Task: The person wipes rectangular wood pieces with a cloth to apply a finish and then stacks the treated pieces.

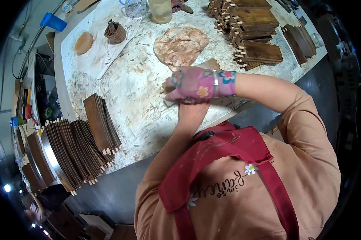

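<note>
Overlap hides grip

Right hand (192,85), pink-covered, lies over left hand (194,108); whether either pinches, cannot tell. Flat brown piece (211,64) mostly hidden, corner showing at 1 o'clock. Counter (144,96): white, smeared; stained cloth (180,45) at 12, pegged boards (97,122) at 8. Boxes (64,224) at 7–8 indistinct, dim light.

Smeared white table (138,106) bearing wooden boards (262,52), crumpled cloth (180,46)

Pink-gloved right hand (192,85) over a flat piece (211,64), near a stained cloth (180,45)
</note>
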`<state>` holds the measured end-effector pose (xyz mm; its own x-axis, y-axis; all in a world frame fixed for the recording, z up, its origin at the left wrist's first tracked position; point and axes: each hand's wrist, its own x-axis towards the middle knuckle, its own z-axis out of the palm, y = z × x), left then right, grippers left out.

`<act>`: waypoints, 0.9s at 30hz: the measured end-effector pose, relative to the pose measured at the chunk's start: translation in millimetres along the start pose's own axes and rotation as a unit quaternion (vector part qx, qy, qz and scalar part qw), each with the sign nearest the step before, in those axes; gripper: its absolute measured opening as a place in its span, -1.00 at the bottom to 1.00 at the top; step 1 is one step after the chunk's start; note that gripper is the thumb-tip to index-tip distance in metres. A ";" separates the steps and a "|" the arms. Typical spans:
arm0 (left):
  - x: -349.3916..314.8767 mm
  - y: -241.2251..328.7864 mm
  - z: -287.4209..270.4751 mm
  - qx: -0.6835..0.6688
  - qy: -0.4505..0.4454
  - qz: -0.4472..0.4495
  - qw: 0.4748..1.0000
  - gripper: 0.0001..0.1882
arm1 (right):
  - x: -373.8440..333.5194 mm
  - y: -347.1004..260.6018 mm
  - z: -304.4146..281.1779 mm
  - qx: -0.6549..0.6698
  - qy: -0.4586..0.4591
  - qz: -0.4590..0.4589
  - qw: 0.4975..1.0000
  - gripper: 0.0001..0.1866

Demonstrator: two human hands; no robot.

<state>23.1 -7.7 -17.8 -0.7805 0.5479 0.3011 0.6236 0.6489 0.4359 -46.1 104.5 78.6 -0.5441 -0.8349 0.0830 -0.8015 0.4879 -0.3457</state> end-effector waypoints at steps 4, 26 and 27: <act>-0.1 5.1 -12.9 0.026 -0.165 -0.037 0.985 -0.42 | 16.1 21.2 -6.1 -0.045 -0.033 0.024 0.998 -0.75; -61.9 -131.9 -218.3 0.316 0.021 -0.373 0.872 -0.37 | -158.0 1.1 6.8 0.360 0.357 0.408 0.759 -0.50; -71.2 -138.9 -211.3 0.370 0.032 -0.353 0.859 -0.36 | -162.9 2.0 15.9 0.352 0.336 0.412 0.770 -0.50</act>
<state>-17.2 -248.4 79.4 -0.9615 -0.1340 0.2399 -0.1668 0.9784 -0.1220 44.8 237.5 49.5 -0.9914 0.1199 -0.0521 0.0887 0.3243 -0.9418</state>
